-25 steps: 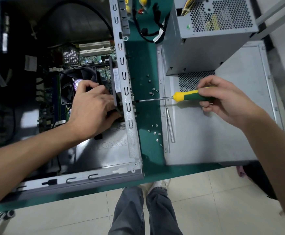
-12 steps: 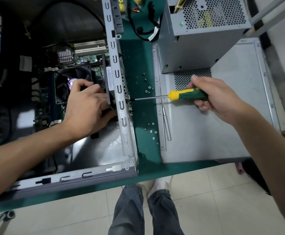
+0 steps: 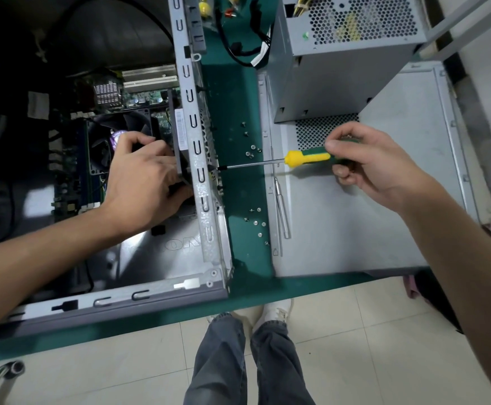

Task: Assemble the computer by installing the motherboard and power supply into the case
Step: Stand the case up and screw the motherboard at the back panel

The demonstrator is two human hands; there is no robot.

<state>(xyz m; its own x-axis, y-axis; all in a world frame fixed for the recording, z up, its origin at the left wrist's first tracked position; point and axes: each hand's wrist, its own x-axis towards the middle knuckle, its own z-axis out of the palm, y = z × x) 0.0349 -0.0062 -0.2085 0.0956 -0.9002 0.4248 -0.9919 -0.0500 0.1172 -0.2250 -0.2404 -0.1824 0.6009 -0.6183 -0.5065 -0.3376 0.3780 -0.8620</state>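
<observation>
My left hand (image 3: 148,182) reaches inside the case (image 3: 200,182), fingers curled round a black part at the rear wall. My right hand (image 3: 367,165) grips the screwdriver (image 3: 305,158), tip at that wall from outside. The motherboard (image 3: 139,96) lies in the case; it looks stiff but fragile, best held by its edges. One PSU (image 3: 335,54) stands on the panel (image 3: 384,217), heavy and boxy I judge: lift by its sides. About a dozen loose screws (image 3: 253,220) lie on the mat.
</observation>
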